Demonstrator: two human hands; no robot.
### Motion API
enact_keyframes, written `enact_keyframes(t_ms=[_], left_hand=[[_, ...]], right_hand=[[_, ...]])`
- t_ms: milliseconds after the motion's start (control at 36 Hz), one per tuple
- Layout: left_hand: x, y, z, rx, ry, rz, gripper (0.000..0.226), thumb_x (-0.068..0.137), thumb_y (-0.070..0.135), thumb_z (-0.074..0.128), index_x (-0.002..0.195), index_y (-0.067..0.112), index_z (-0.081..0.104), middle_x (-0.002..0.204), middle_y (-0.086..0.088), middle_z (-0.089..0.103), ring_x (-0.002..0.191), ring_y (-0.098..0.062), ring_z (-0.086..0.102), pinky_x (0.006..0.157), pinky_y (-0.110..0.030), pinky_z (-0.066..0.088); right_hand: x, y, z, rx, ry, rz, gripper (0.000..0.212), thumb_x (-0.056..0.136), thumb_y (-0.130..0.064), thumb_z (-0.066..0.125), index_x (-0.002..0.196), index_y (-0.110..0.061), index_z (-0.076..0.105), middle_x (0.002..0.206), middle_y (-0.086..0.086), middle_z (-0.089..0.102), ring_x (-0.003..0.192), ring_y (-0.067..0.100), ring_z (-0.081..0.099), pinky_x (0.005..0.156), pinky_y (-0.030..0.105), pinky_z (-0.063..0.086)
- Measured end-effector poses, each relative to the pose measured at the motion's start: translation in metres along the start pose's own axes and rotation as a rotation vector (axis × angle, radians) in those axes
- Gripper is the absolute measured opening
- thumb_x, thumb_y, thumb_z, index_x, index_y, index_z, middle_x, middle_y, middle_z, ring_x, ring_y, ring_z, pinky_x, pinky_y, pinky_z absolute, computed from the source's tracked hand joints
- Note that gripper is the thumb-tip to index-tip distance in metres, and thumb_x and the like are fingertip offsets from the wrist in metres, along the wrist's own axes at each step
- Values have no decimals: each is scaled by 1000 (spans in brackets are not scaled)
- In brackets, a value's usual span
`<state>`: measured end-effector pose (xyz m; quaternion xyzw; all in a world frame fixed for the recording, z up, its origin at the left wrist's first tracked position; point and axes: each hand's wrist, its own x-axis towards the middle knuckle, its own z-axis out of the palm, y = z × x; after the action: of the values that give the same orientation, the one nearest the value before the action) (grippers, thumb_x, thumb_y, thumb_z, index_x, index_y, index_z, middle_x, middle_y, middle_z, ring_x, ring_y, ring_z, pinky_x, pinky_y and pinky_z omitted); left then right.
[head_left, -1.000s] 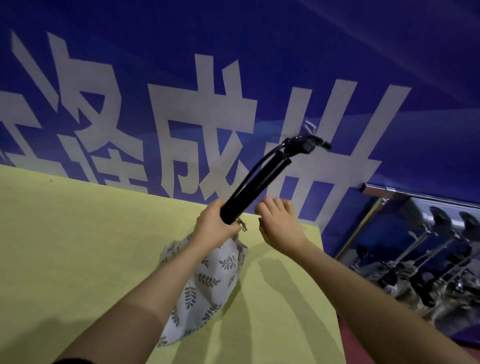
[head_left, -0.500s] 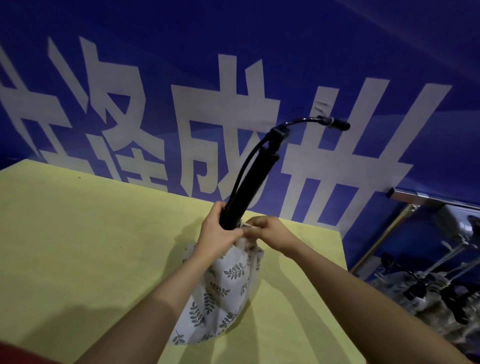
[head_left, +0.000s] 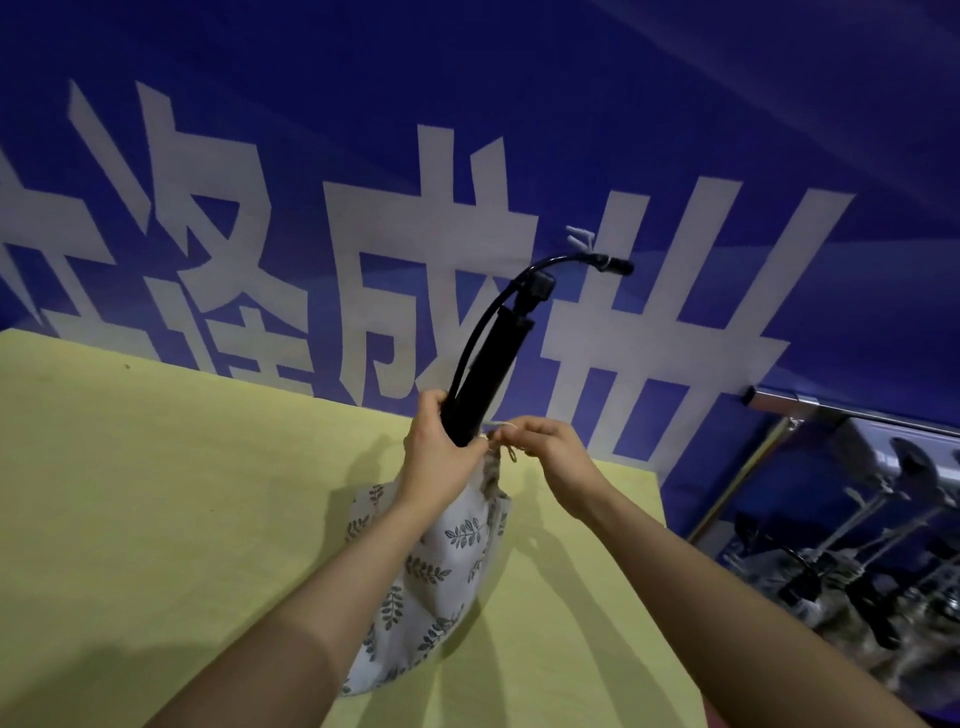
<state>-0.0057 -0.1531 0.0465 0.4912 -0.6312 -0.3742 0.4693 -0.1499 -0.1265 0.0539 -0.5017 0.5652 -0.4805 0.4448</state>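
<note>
Blue banner cloth (head_left: 467, 104) with large white characters fills the background, and a yellow-covered desk (head_left: 156, 493) lies below it. On the desk a leaf-print drawstring bag (head_left: 441, 571) is stood up, with a black hand pump (head_left: 485, 384) rising out of its mouth, tilted up and to the right; its hose (head_left: 566, 256) arcs from beside the barrel over the top. The barrel is gripped by the left hand (head_left: 439, 460) just above the bag's mouth, fingers curled round it. The drawstring (head_left: 511, 454) is pinched by the curled fingers of the right hand (head_left: 550, 452), just beside the left.

The step in hand is judged to be working the bag's mouth around the pump (whether it is being drawn tight or eased open cannot be told). For this to be done well, the barrel should be held steady along its own line, and the cord should be pulled away from the barrel rather than across it. The hose, which runs down beside the barrel, could be snagged in the gathered cloth.

Bare desk is seen to the left and toward the wearer. The desk's right edge lies near the right forearm, with a metal rail (head_left: 831, 415) and black-tipped stands (head_left: 857, 561) beyond it, and the banner hangs behind the far edge, so wide swings on those sides are best avoided
</note>
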Motion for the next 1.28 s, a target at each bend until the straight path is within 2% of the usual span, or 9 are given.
enact_keyframes(t_ms=[167,278,500,639,722,833,972,1083,1278], left_hand=[[0,5,8,-69,-66,8,60,77,8,72,122,23,37,108,7,53,102,-13,53,83,-24,43],[1,2,7,-31,-76,48,53,80,8,68,116,25,34,105,9,52,98,-12,54,72,-15,41],[-2,-13,6,61,-146,48,54,81,6,64,116,26,29,112,1,51,102,-18,54,77,-31,48],[-4,-16,8,156,-154,70,56,81,10,65,120,25,27,116,-6,49,105,-25,55,81,-41,53],[-1,-15,2,252,-168,108,62,81,20,68,127,20,26,122,-7,46,110,-26,52,86,-39,51],[4,0,-15,189,-123,285,79,82,21,64,142,20,13,139,-1,26,125,-18,37,105,-40,39],[9,43,-34,357,-118,564,63,82,52,53,136,38,24,138,5,29,122,-17,43,98,-35,42],[12,49,-31,442,-130,523,39,92,35,54,127,18,53,134,1,43,120,-18,48,93,-39,47],[10,50,-20,516,-100,376,36,99,20,42,132,7,47,132,-6,52,117,-25,52,94,-33,42]], right_hand=[[3,-18,-11,257,-44,25,25,96,-6,47,77,-2,64,52,1,50,54,18,53,67,26,44],[3,-25,-13,12,10,24,25,94,-16,58,71,-7,58,47,-6,37,41,10,35,55,24,47],[4,-47,-14,-54,-9,-97,31,89,-22,65,118,-22,53,64,-4,47,56,8,45,60,21,41],[9,-52,-6,-28,119,-105,7,88,-26,66,86,-23,61,66,-17,57,62,2,50,57,11,39],[9,-52,-5,-57,98,-162,20,89,-15,66,73,-24,55,48,-25,53,49,-9,48,51,5,36],[7,-42,0,-96,71,-123,12,85,-14,69,96,-9,67,60,-21,62,60,-6,57,61,10,46],[3,-29,13,-219,97,-97,12,86,-8,66,98,-9,66,89,15,69,84,31,66,77,41,54],[-1,-28,18,-236,108,-91,6,84,-8,67,89,-9,63,63,-6,54,54,0,51,52,14,40],[-6,-35,11,-308,92,-62,19,87,-8,66,105,-13,67,83,6,66,78,18,64,70,33,50]])
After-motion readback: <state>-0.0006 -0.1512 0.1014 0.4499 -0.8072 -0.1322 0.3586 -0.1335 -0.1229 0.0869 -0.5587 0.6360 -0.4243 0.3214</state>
